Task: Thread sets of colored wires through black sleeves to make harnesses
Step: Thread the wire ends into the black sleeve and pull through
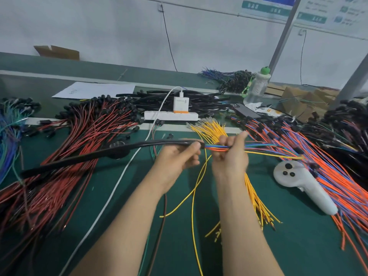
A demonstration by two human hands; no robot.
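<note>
My left hand [179, 158] grips the right end of a long black sleeve [89, 156] that stretches out to the left above the green table [111, 196]. My right hand [231, 154] pinches a bundle of colored wires [217, 147], blue, green, orange and yellow, right at the sleeve's mouth. The bundle trails off to the right, over the orange and blue wire pile [318, 166]. Loose yellow wires [256, 204] lie under and behind my right hand.
Red and black wires [79, 148] cover the left side. A heap of black sleeves [179, 100], a white power strip [171, 116] with a charger and a white cable sit behind. A white controller [302, 186] lies at right; a bottle [256, 86] and phone [246, 110] stand farther back.
</note>
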